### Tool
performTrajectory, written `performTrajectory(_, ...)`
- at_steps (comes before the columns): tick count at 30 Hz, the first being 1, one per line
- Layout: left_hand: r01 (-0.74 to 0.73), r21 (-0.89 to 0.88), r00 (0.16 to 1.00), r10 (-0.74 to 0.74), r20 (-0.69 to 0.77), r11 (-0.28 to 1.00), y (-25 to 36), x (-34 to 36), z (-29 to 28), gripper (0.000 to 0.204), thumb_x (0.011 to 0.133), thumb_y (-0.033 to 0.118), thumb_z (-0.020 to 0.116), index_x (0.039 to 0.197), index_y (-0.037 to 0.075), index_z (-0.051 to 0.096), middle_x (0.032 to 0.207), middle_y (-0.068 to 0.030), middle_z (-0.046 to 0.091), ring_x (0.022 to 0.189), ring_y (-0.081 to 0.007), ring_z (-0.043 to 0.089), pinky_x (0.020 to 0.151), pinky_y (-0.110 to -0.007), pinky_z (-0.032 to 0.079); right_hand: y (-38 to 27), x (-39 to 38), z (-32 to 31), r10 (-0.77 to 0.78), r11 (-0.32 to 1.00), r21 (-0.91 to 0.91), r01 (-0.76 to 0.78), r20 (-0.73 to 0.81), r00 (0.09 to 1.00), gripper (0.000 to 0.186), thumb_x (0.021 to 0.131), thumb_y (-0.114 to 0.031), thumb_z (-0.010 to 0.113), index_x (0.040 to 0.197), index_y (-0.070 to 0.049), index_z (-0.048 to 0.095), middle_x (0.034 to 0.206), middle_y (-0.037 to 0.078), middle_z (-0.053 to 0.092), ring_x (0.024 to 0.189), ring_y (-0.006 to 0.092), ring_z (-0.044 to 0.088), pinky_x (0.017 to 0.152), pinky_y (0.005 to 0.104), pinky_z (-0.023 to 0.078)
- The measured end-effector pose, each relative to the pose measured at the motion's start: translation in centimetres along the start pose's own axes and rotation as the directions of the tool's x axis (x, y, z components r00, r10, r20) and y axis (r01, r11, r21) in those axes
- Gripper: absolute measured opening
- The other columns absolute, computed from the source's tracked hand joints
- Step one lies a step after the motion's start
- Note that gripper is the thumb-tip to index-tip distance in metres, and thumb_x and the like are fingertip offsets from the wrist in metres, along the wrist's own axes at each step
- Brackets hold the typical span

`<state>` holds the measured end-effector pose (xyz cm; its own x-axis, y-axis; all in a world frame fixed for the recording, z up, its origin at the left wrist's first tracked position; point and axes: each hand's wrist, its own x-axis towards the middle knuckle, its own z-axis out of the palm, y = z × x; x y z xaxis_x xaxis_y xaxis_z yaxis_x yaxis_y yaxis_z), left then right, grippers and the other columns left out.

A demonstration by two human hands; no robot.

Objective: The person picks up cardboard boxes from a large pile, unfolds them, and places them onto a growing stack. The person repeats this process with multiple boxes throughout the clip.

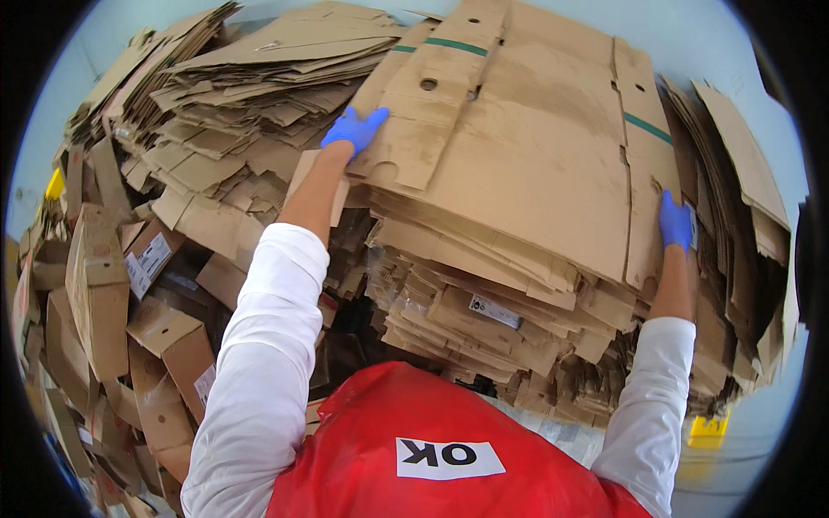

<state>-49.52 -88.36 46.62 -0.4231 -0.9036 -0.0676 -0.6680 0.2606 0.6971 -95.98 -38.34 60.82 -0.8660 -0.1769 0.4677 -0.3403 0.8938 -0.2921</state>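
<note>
A broad flattened cardboard sheet (544, 129) with green bands and round holes lies atop a thick stack of flattened cardboard (484, 276). My left hand (352, 129), in a blue glove, grips its left edge, thumb toward the sheet. My right hand (676, 223), also gloved in blue, is closed on the right edge lower down; some of its fingers are hidden. My white sleeves and a red garment (406, 414) with a white label fill the lower middle.
Crumpled boxes (104, 302) heap up at left, below leaning cardboard piles (268, 60). More sheets (725, 164) stand upright at right. A pale wall (259, 13) runs behind. Yellow objects (706, 432) show at lower right and far left; grey floor (717, 475) shows below.
</note>
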Motion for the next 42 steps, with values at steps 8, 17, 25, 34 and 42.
performTrajectory(8, -0.345, -0.134, 0.782, 0.205, -0.589, 0.929, -2.1, -10.5, 0.8, 0.075, 0.098, 0.054, 0.061, 0.148, -0.001, 0.05, 0.147, -0.0286, 0.053, 0.136, -0.0403, 0.051, 0.114, -0.046, 0.042, -1.4, -2.1, -0.6, 0.057, 0.998, 0.006, -0.057, -0.019, 0.998, 0.092, 0.094, -0.062, 0.053, 0.146, 0.013, 0.048, 0.151, 0.034, 0.048, 0.143, 0.0436, 0.046, 0.119, 0.046, 0.036)
performTrajectory(17, -0.192, -0.323, 0.843, -0.013, -0.538, 0.927, -20.8, -37.5, 9.6, 0.021, 0.097, 0.017, 0.068, 0.112, 0.004, 0.075, 0.11, -0.0173, 0.074, 0.101, -0.034, 0.071, 0.091, -0.041, 0.055, -11.1, -6.1, -7.0, -0.173, 0.825, -0.559, 0.089, -0.101, 0.98, 0.062, 0.099, -0.044, 0.055, 0.146, -0.003, 0.053, 0.153, 0.027, 0.048, 0.136, 0.0425, 0.052, 0.114, 0.051, 0.041)
performTrajectory(25, 0.21, -0.265, 0.905, -0.29, -0.31, 0.941, -28.0, -47.4, 9.7, 0.029, 0.098, 0.03, 0.067, 0.11, 0.005, 0.076, 0.102, -0.0196, 0.076, 0.094, -0.0349, 0.075, 0.085, -0.042, 0.058, -26.7, -1.9, -2.1, -0.638, 0.761, -0.26, 0.594, -0.467, 0.613, 0.064, 0.102, -0.051, 0.052, 0.15, -0.008, 0.051, 0.156, 0.023, 0.046, 0.143, 0.0429, 0.045, 0.116, 0.0574, 0.037)
performTrajectory(34, 0.26, -0.36, 0.854, -0.387, -0.349, 0.896, -29.6, -50.5, 10.3, 0.031, 0.1, 0.027, 0.067, 0.115, 0.001, 0.075, 0.103, -0.0212, 0.076, 0.093, -0.0276, 0.076, 0.085, -0.038, 0.057, -20.7, -6.0, 7.3, -0.319, 0.905, -0.172, 0.389, 0.332, 0.888, 0.084, 0.098, -0.069, 0.038, 0.164, -0.018, 0.031, 0.172, 0.013, 0.023, 0.157, 0.0382, 0.02, 0.123, 0.062, 0.021)
performTrajectory(42, 0.245, -0.343, 0.935, -0.315, -0.164, 0.907, -30.9, -48.7, 14.2, 0.034, 0.098, 0.029, 0.067, 0.115, 0.0, 0.074, 0.106, -0.0223, 0.076, 0.099, -0.0296, 0.075, 0.089, -0.039, 0.056, -16.6, -0.6, 4.9, -0.503, 0.863, 0.157, 0.48, 0.345, 0.792, 0.057, 0.095, -0.049, 0.06, 0.125, -0.002, 0.072, 0.123, 0.02, 0.072, 0.115, 0.0326, 0.068, 0.105, 0.0402, 0.05)
